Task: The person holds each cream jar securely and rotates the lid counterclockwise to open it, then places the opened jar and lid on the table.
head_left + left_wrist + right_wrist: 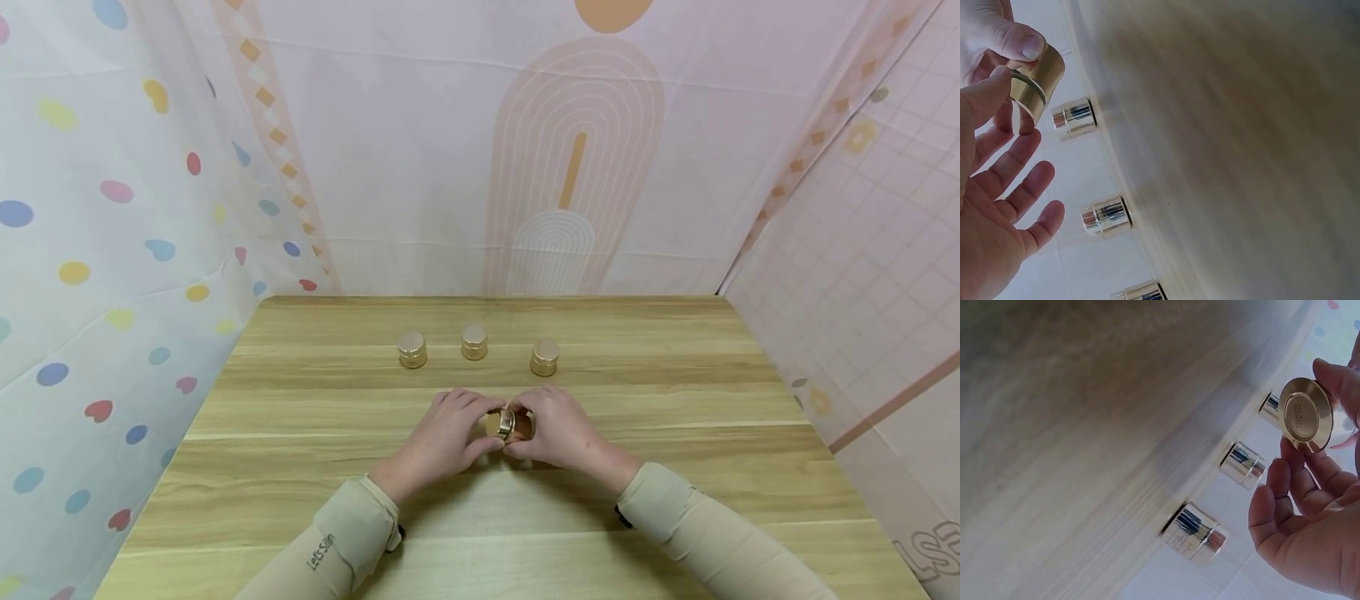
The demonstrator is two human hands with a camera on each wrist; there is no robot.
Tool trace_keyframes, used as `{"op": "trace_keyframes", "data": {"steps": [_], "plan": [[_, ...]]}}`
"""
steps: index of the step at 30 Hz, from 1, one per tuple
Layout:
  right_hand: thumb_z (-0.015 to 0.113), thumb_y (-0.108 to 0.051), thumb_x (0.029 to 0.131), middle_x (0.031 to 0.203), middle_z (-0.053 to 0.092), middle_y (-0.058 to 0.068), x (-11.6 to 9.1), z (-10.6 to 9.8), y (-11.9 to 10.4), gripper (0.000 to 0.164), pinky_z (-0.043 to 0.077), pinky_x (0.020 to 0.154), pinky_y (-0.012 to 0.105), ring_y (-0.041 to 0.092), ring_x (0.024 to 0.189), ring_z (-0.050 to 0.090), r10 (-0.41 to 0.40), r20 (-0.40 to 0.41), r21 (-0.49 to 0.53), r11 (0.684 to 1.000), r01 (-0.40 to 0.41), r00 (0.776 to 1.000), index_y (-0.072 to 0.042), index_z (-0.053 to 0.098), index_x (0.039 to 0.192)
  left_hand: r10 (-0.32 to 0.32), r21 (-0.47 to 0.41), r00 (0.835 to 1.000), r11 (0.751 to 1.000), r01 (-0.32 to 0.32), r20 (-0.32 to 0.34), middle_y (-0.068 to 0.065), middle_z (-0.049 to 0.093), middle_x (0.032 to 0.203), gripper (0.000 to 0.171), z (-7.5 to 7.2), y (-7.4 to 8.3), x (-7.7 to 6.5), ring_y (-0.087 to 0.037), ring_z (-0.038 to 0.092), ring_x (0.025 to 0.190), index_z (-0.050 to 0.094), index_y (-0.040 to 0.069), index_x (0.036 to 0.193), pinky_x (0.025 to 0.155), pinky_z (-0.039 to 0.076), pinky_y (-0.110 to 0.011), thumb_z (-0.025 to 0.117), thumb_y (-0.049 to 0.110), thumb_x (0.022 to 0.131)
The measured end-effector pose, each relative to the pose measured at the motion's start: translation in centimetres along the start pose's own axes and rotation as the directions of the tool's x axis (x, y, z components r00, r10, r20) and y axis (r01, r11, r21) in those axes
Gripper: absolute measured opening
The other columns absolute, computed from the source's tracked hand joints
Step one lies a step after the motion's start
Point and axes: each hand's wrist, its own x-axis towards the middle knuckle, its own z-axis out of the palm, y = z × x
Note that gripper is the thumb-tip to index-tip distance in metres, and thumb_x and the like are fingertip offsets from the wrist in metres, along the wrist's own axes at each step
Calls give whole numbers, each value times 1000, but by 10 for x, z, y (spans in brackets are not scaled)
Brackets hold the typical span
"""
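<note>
A shiny gold jar (519, 425) is tipped on its side between the two hands, over the front part of the table. My left hand (444, 437) pinches its left end, the lid side, between thumb and fingers. From the right, my right hand (564, 429) grips the body. In the left wrist view a dark seam rings the jar (1037, 81), with the left hand's other fingers (1025, 176) spread loosely below. Small raised lettering marks the round base of the jar (1302, 417) in the right wrist view.
Three similar gold jars stand upright behind the hands: a left one (412, 352), a middle one (474, 343) and a right one (544, 359). They rest on a wood-grain table (300, 417). Patterned cloth (405, 167) hangs behind and at both sides.
</note>
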Motion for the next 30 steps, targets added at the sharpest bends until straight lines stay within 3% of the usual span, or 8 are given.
{"op": "trace_keyframes", "data": {"steps": [12, 21, 30], "plan": [[98, -32, 72, 98, 77, -5, -1, 2, 2, 45, 58, 88, 37, 17, 97, 69, 4, -30, -19, 1000, -5, 1000, -14, 76, 107, 0, -3, 1000, 1000, 0, -26, -8, 73, 134, 54, 0, -1, -2, -29, 63, 128, 67, 13, 141, 116, 46, -53, 82, 38, 94], [95, -28, 74, 96, 76, -2, 0, 0, 0, 43, 56, 83, 37, 16, 90, 65, 81, 6, 3, 997, -81, 997, -11, 75, 109, -42, -35, 999, 999, 42, -10, -7, 73, 134, 52, -1, -1, -1, -31, 63, 130, 67, 14, 138, 117, 45, -55, 84, 35, 93], [93, -25, 74, 100, 76, 4, 1, 0, -2, 47, 57, 82, 40, 18, 91, 64, 154, 37, 35, 987, -155, 987, -6, 73, 112, -61, -58, 998, 996, 60, -23, -4, 75, 127, 50, 0, -1, 1, -30, 64, 125, 67, 12, 127, 115, 46, -54, 90, 26, 85]]}}
